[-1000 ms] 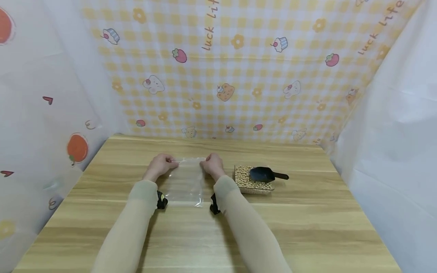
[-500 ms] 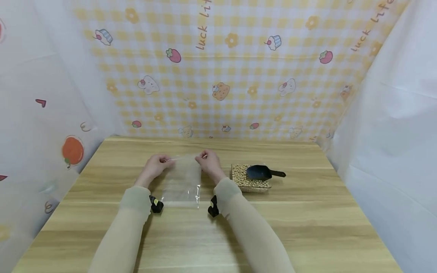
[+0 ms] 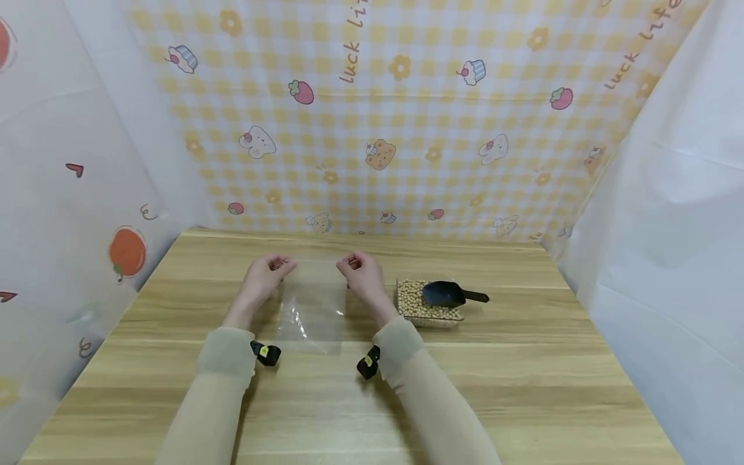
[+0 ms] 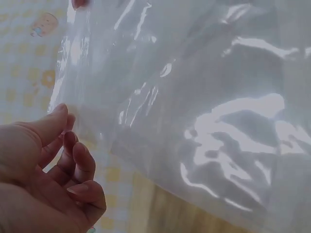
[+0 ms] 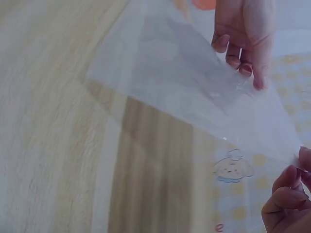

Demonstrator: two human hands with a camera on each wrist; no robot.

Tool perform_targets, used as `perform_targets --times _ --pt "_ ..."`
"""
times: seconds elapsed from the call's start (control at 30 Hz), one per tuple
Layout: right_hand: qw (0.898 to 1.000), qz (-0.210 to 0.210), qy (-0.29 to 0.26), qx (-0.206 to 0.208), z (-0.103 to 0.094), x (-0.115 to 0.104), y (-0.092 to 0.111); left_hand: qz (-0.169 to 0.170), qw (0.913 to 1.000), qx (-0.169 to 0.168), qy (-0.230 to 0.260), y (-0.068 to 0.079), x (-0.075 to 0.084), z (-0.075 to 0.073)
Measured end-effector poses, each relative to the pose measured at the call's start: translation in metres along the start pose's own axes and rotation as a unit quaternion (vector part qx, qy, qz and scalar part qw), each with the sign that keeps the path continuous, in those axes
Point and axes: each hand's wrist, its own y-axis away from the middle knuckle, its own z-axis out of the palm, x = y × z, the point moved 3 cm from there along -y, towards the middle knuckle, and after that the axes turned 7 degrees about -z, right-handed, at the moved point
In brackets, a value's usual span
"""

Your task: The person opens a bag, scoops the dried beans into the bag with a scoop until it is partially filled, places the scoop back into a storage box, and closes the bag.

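A clear plastic bag (image 3: 314, 300) stretches between both hands, its top edge on the far side in the head view. My left hand (image 3: 261, 281) pinches the left top corner between thumb and fingers, as the left wrist view shows with the bag (image 4: 146, 87) beside the hand (image 4: 58, 165). At the other top corner, my right hand (image 3: 366, 279) pinches the film. The right wrist view catches the bag (image 5: 155, 68) raised off the table and slanting, the right hand (image 5: 289, 196) at its lower right. Whether the bag's mouth is parted, I cannot tell.
Right of the bag stands a clear rectangular container (image 3: 433, 323) of pale round beans (image 3: 411, 300). A black scoop (image 3: 446, 294) lies on them, handle pointing right. The wooden table (image 3: 523, 361) meets a yellow checked cloth (image 3: 401, 116) at the back and white sheets at the sides.
Both hands have moved slightly up and away with the bag's top edge. The right hand has shifted a little right since half a second ago. The beans and scoop stay put.
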Motion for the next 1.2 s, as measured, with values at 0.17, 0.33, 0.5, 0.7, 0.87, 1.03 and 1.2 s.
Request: perform_targets --times 0.17,0.33,0.5,0.7,0.87,1.03,1.2 --pt "0.999 -0.029 -0.023 -0.004 -0.008 -0.011 0.012 0.013 0.9996 0.016 0.018 0.012 0.010 -0.001" --pt "0.998 -0.057 -0.032 -0.018 -0.016 -0.018 0.023 0.027 0.9983 0.040 0.034 0.021 0.018 -0.003" --pt "0.996 -0.075 -0.032 -0.024 -0.024 -0.021 0.032 0.048 0.9964 0.048 0.051 0.028 0.026 -0.002" --pt "0.995 -0.085 -0.038 -0.033 -0.029 -0.020 0.042 0.066 0.9947 0.048 0.063 0.036 0.030 0.001" --pt "0.995 -0.094 -0.028 -0.019 -0.036 -0.022 0.049 0.080 0.9932 0.048 0.069 0.041 0.037 0.004" --pt "0.992 -0.123 -0.018 0.000 -0.042 -0.026 0.055 0.094 0.9920 0.052 0.066 0.044 0.045 0.006" --pt "0.984 -0.177 -0.014 0.023 -0.045 -0.029 0.059 0.107 0.9903 0.055 0.069 0.050 0.053 0.006"
